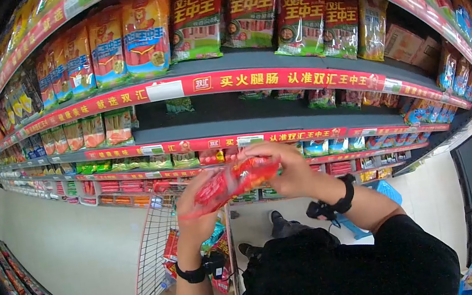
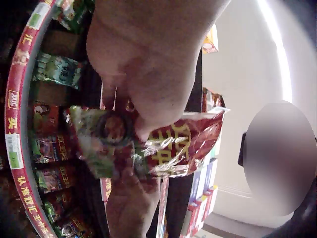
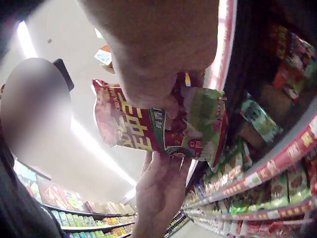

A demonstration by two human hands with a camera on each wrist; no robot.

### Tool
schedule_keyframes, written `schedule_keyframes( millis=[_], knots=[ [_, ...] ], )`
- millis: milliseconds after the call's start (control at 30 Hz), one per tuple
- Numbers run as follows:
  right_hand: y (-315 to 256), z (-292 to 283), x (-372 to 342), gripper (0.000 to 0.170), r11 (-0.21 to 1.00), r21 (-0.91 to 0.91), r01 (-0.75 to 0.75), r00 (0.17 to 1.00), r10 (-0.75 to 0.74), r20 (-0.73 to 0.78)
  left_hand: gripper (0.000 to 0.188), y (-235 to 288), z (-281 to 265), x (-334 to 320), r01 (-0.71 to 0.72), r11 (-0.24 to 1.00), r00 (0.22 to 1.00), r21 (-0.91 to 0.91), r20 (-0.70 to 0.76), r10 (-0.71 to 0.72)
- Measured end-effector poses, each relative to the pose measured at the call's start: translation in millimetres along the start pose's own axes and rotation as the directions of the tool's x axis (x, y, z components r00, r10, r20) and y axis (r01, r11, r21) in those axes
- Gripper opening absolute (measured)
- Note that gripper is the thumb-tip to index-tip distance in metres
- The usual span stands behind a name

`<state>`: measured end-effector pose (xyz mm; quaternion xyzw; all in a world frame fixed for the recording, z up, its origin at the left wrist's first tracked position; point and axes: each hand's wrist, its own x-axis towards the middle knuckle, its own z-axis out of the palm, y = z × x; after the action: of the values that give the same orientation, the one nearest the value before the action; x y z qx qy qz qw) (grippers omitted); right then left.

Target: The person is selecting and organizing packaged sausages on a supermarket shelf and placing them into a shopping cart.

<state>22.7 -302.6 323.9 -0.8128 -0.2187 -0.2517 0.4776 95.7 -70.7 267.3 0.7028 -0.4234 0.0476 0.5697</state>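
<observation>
A red bag of ham sausages (image 1: 235, 183) is held up in front of the chest between both hands. My left hand (image 1: 194, 215) grips one end of it, and my right hand (image 1: 290, 171) holds the other end, its fingers over the top edge. The left wrist view shows the bag's printed front (image 2: 171, 148), dark red with yellow characters and a green end, with the thumb across it. In the right wrist view the same bag (image 3: 131, 121) lies tilted between the hands. Both wrists wear black straps with small cameras.
Shelves of sausage bags (image 1: 196, 22) curve across the front, with red label strips (image 1: 250, 81) along their edges. A wire shopping cart (image 1: 148, 252) with several packages stands at the lower left. A blue basket (image 1: 386, 192) is at the right, behind the right forearm.
</observation>
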Motion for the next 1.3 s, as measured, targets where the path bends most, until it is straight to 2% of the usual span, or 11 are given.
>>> schedule_keyframes(
  millis=[67,100,167,300,333,467,600,633,800,967,1300],
  knots=[
    [7,3,-45,0.049,0.842,0.304,-0.446,0.89,0.452,0.054,0.051,3,15,-17,0.33,0.908,0.942,-0.258,0.154,-0.298],
    [13,8,-56,0.049,0.842,0.304,-0.446,0.891,0.452,0.055,0.051,8,20,-19,0.405,0.824,0.914,-0.396,0.17,-0.368],
    [24,-4,-92,0.052,0.578,0.596,-0.557,0.806,0.55,0.221,0.054,10,63,-35,0.433,0.702,0.893,-0.565,0.163,-0.42],
    [44,-17,-146,0.05,0.615,0.504,-0.606,0.781,0.581,0.23,0.058,43,107,-31,0.593,0.74,0.799,-0.319,0.349,-0.49],
    [45,-25,-160,0.05,0.608,0.51,-0.608,0.776,0.59,0.223,0.055,50,125,-30,0.52,0.797,0.841,-0.307,0.351,-0.412],
    [44,-78,-210,0.047,0.61,0.478,-0.632,0.754,0.626,0.198,0.038,62,199,-33,0.617,0.748,0.753,-0.247,0.461,-0.469],
    [48,-117,-274,0.053,0.492,0.503,-0.71,0.644,0.743,0.183,0.02,78,268,-28,0.718,0.653,0.657,-0.242,0.545,-0.521],
    [43,-128,-286,0.055,0.46,0.535,-0.708,0.623,0.765,0.167,0.028,80,287,-32,0.666,0.696,0.717,-0.267,0.488,-0.498],
    [30,-178,-337,0.06,0.358,0.594,-0.72,0.528,0.838,0.135,0.063,95,362,-28,0.833,0.493,0.541,-0.25,0.555,-0.632],
    [27,-204,-369,0.058,0.302,0.635,-0.711,0.472,0.874,0.112,0.065,122,394,-9,0.863,0.496,0.431,-0.099,0.656,-0.62],
    [39,-215,-369,0.053,0.286,0.648,-0.706,0.535,0.815,0.224,0.067,126,401,-13,0.848,0.504,0.48,-0.163,0.639,-0.601]
  ],
)
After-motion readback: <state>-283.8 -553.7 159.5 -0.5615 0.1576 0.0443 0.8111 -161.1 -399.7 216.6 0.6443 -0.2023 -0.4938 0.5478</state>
